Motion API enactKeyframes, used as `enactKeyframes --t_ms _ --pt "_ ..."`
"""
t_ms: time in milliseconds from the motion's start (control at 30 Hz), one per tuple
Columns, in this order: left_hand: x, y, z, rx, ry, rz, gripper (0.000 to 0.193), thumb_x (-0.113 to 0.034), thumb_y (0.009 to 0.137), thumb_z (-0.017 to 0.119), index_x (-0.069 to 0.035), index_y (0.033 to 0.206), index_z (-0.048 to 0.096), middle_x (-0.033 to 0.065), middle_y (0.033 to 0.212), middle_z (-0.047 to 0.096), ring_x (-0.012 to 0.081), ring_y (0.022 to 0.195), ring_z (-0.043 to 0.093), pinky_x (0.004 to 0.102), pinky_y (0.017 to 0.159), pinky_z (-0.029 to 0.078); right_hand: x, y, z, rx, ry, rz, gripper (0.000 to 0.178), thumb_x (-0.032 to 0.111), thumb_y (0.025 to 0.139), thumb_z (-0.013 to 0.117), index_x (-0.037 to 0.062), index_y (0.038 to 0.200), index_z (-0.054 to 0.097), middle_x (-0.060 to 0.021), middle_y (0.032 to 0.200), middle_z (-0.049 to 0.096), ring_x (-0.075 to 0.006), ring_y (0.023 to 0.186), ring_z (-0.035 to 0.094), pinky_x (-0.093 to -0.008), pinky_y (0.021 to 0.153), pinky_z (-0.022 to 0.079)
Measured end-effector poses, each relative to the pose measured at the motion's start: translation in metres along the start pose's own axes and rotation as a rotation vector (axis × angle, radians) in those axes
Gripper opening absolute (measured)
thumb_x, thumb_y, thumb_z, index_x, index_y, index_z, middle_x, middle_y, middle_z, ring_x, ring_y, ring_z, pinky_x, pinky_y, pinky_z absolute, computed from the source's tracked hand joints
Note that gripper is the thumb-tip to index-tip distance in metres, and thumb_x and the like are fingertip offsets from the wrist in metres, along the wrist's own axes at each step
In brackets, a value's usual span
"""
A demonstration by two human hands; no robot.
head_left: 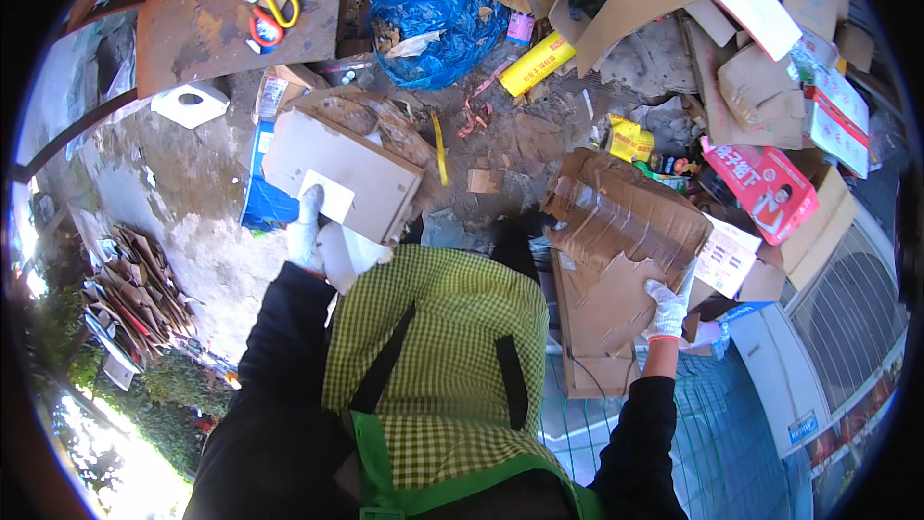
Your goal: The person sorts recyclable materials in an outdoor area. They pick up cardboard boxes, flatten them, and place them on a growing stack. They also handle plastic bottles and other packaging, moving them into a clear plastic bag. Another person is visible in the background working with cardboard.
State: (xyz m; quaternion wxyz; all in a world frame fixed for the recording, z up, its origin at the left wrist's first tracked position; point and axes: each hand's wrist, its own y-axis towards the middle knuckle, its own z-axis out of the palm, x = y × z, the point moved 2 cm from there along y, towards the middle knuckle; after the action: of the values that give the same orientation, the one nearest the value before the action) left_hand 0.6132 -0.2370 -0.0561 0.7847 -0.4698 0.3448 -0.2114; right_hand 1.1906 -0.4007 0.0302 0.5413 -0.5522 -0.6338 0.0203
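- In front of the checked apron (438, 327), toward the left, the left hand (306, 236) wears a white glove and lies at the lower edge of a pale flattened carton (361, 169); its fingertips overlap a white card (330, 195) on the carton's face. I cannot tell whether this grip pinches or only presses, as its far side is hidden.
- Beside that carton's left edge stands a blue-printed package (260, 202), partly covered.
- To the right of the apron, the right hand (664, 310), also gloved in white, has its grip pinching a torn cardboard flap (606, 303), thumb over the face.
- Just above the flap sits a battered brown box (626, 207) with clear tape along its side.
- Between the two hands' cardboard, a small brown scrap (485, 181) and a yellow strip (440, 147) lie on the dirty ground (525, 140).
- At the top left, scissors (265, 10) with one red and one yellow handle loop rest on a rusty brown surface (197, 48).
- Farther off are a crumpled blue plastic bag (472, 24) and a yellow carton (537, 65).
- At the right, a red printed box (765, 193) leans among other cardboard, above a white air-conditioner unit (775, 366).
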Motion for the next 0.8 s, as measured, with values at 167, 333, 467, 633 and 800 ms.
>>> enactKeyframes --t_ms 167,333,467,633,800 --pt "-0.049 -0.045 -0.022 -0.063 -0.137 0.048 0.043 -0.026 0.094 0.071 -0.01 0.13 0.056 0.0078 0.118 0.066 0.022 0.105 0.065 0.0393 0.092 0.054 0.038 -0.069 0.001 0.027 0.273 0.219 0.07 -0.001 0.074 0.071 0.0037 0.14 0.05 -0.0139 0.124 0.064 -0.0325 0.108 0.065 -0.0479 0.097 0.055" --pt "-0.079 -0.125 -0.06 -0.144 -0.132 0.293 0.027 -0.026 0.095 0.071 -0.012 0.116 0.062 0.0031 0.101 0.069 0.0185 0.089 0.067 0.037 0.078 0.057 0.063 -0.1 0.025 0.299 0.48 0.242 0.062 0.011 0.08 0.07 0.0034 0.139 0.051 -0.0162 0.129 0.062 -0.0361 0.117 0.061 -0.0508 0.103 0.05" --pt "-0.074 -0.216 -0.121 -0.142 -0.389 0.19 0.036 -0.04 0.092 0.072 -0.012 0.112 0.061 0.0073 0.087 0.065 0.0234 0.07 0.062 0.0417 0.06 0.052 0.077 -0.115 0.052 0.869 0.599 0.412 0.067 0.042 0.094 0.054 0.0035 0.148 0.043 -0.0164 0.149 0.048 -0.0385 0.134 0.047 -0.052 0.116 0.034" --pt "-0.067 -0.287 -0.229 -0.543 -0.479 0.583 0.039 -0.042 0.087 0.078 -0.011 0.106 0.063 0.0107 0.086 0.066 0.0251 0.07 0.063 0.0449 0.06 0.051 0.088 -0.123 0.077 0.848 0.412 0.333 0.068 0.046 0.094 0.057 0.0013 0.145 0.047 -0.0179 0.143 0.054 -0.0369 0.129 0.052 -0.0476 0.112 0.04" --pt "-0.043 -0.336 -0.351 -0.421 -0.785 0.617 0.044 -0.042 0.09 0.074 -0.011 0.119 0.061 0.0125 0.091 0.068 0.0286 0.074 0.064 0.0453 0.066 0.053 0.098 -0.171 0.116 0.913 0.227 0.273 0.064 0.046 0.091 0.065 0.0057 0.139 0.054 -0.011 0.135 0.062 -0.033 0.119 0.059 -0.0458 0.102 0.047"
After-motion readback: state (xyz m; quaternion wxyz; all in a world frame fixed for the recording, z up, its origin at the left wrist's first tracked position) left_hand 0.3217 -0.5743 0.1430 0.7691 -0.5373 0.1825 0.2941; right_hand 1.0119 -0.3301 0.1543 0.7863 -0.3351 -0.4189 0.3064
